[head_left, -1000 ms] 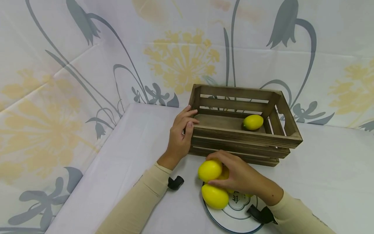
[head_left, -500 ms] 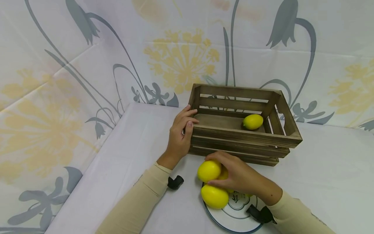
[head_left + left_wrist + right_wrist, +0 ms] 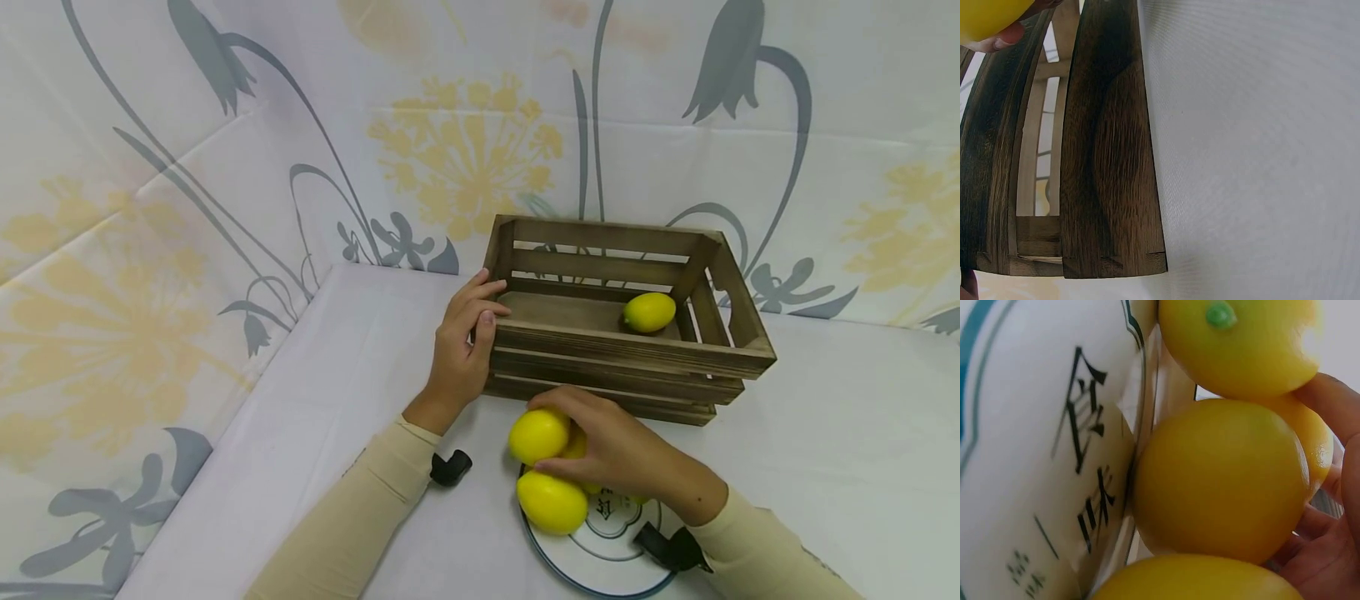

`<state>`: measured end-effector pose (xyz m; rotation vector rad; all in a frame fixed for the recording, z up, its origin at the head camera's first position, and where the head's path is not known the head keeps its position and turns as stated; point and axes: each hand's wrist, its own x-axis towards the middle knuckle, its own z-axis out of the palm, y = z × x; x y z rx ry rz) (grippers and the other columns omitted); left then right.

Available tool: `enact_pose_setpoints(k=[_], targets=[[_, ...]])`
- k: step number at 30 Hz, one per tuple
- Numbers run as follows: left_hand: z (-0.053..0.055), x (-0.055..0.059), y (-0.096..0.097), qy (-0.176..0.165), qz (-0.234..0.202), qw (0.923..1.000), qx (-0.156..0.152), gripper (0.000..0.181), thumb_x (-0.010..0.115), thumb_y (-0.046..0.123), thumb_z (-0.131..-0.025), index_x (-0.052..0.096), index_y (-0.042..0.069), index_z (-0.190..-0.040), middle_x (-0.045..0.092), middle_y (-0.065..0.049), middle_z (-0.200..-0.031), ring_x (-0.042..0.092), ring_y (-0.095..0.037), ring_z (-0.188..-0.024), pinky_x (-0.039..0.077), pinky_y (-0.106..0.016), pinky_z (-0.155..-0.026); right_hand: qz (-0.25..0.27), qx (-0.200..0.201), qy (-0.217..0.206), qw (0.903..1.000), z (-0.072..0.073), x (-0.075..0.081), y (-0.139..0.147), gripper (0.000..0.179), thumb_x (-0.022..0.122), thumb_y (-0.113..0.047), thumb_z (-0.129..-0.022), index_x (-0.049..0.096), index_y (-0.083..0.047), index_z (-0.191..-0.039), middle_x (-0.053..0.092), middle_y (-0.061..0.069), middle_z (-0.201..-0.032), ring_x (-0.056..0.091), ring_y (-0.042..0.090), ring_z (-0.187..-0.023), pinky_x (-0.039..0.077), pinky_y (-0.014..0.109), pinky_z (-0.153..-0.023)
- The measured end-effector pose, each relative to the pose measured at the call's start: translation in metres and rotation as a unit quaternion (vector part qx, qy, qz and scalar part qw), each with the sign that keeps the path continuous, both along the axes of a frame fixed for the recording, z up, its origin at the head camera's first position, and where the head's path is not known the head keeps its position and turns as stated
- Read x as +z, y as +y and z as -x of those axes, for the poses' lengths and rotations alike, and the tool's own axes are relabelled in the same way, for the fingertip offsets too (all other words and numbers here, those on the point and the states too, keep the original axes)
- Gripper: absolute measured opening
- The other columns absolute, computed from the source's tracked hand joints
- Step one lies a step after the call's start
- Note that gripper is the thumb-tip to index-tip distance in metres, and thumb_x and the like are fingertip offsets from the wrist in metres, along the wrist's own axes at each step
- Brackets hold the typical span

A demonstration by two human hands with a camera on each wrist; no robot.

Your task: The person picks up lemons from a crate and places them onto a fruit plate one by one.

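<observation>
My right hand [image 3: 600, 437] curls its thumb and fingers round a yellow lemon [image 3: 538, 436] at the far left edge of the plate [image 3: 592, 575]. Another lemon [image 3: 553, 502] lies just in front of it on the plate, and more lemons are partly hidden under the hand. The right wrist view shows several lemons crowded together, one lemon [image 3: 1219, 481] in the middle, with my fingers behind them. My left hand [image 3: 467, 342] grips the left end of a brown slatted wooden crate [image 3: 622, 350], fingers over the rim. Inside the crate, toward the right, lies a single lemon [image 3: 650, 312].
The crate stands on a white cloth [image 3: 360, 350], behind the plate and near a floral-patterned backdrop [image 3: 480, 125]. Its front lower slats come close to my right hand. Black wrist-worn pieces stick out at both sleeves, one piece [image 3: 452, 468] beside the left forearm.
</observation>
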<state>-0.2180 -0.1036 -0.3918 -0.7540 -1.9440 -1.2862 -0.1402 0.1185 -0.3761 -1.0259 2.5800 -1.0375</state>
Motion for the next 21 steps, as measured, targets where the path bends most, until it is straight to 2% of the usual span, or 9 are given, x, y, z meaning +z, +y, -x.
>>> enact_pose_setpoints(k=[6, 13, 21], targets=[[-0.0005, 0.0001, -0.0004, 0.001, -0.003, 1.0000, -0.004, 0.043, 0.035, 0.029, -0.109, 0.067, 0.002, -0.101, 0.062, -0.017, -0.134, 0.040, -0.028, -0.146, 0.029, -0.041, -0.124, -0.014, -0.005, -0.009, 0.9998, 0.0011, 0.0007, 0.0015, 0.060, 0.081, -0.041, -0.083, 0.054, -0.024, -0.134, 0.058, -0.008, -0.127, 0.059, 0.007, -0.103, 0.056, 0.031, -0.093], [-0.0006, 0.0005, -0.0002, -0.007, 0.002, 1.0000, 0.001, 0.049, 0.031, 0.035, -0.110, 0.066, 0.002, -0.101, 0.062, -0.016, -0.134, 0.040, -0.026, -0.146, 0.029, -0.040, -0.124, -0.045, -0.009, -0.015, 0.9988, 0.0033, -0.0003, 0.0034, 0.061, 0.079, -0.041, -0.084, 0.055, -0.017, -0.136, 0.059, -0.006, -0.130, 0.058, 0.008, -0.108, 0.055, 0.035, -0.096], [-0.0008, 0.0010, 0.0001, -0.010, 0.002, 0.9999, 0.002, 0.049, 0.031, 0.035, -0.110, 0.066, 0.002, -0.101, 0.062, -0.017, -0.134, 0.040, -0.026, -0.146, 0.029, -0.041, -0.124, -0.064, -0.016, -0.020, 0.9976, 0.0048, -0.0010, 0.0038, 0.062, 0.078, -0.043, -0.085, 0.055, -0.017, -0.137, 0.059, -0.005, -0.131, 0.058, 0.010, -0.110, 0.055, 0.038, -0.097]])
